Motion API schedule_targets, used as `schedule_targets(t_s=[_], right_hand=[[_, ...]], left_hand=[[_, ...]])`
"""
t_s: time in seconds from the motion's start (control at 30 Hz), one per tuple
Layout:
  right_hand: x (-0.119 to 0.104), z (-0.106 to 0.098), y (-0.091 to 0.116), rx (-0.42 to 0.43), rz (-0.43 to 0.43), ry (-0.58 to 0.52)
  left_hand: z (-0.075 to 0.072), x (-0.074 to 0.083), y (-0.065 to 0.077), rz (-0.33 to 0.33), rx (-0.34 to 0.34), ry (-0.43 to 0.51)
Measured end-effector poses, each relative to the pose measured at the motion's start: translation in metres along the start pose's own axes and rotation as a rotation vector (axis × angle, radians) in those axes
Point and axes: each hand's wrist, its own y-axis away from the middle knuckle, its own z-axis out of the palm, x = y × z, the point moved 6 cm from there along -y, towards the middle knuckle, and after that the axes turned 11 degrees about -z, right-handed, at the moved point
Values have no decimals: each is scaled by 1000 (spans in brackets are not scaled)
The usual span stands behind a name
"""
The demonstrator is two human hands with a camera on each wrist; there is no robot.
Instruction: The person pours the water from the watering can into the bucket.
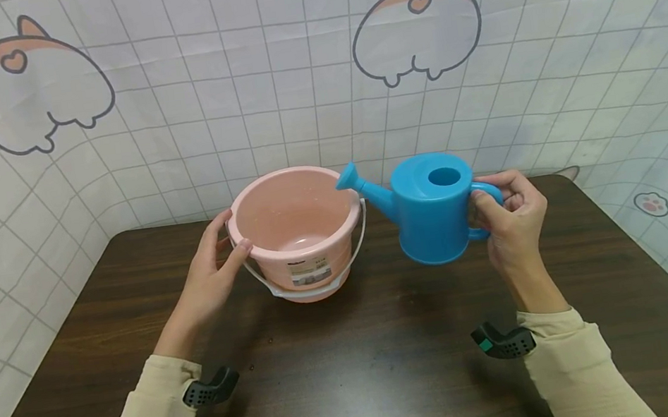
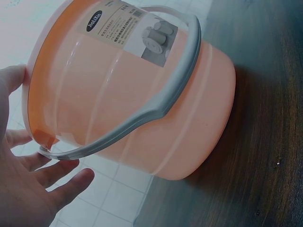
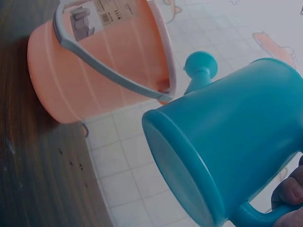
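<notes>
A pink bucket [image 1: 317, 268] stands upright on the table, its white handle [image 1: 313, 290] hanging down in front. My left hand [image 1: 213, 261] touches the left side of its rim, with thumb and fingers spread. In the left wrist view, the thumb meets the rim and the other fingers lie by the handle's joint. My right hand [image 1: 510, 212] grips a blue watering can [image 1: 431, 216] by its side handle. The can is raised, its underside showing in the right wrist view. Its spout points left, and the sprinkler head [image 1: 347, 177] overlaps the bucket's right rim in the head view.
The dark wooden table [image 1: 346, 385] stretches beneath both hands. Behind it hangs a white gridded cloth [image 1: 264, 76] with cartoon animal drawings. A paper label [image 1: 311, 271] is stuck to the bucket's front. Each wrist wears a dark band.
</notes>
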Motion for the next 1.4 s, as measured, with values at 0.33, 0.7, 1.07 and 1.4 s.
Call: schedule_targets(t_s=[0.33, 0.7, 1.07, 1.4], right_hand=[[-3, 2, -1, -8, -13, 11], [-6, 7, -1, -43, -5, 18], [-9, 9, -3, -80, -31, 18], [-9, 8, -2, -68, -33, 13]], left_hand=[[-1, -1, 0, -7, -8, 5], [-1, -3, 1, -16, -5, 13], [-1, -1, 1, -1, 8, -1], [-1, -3, 0, -25, 6, -23]])
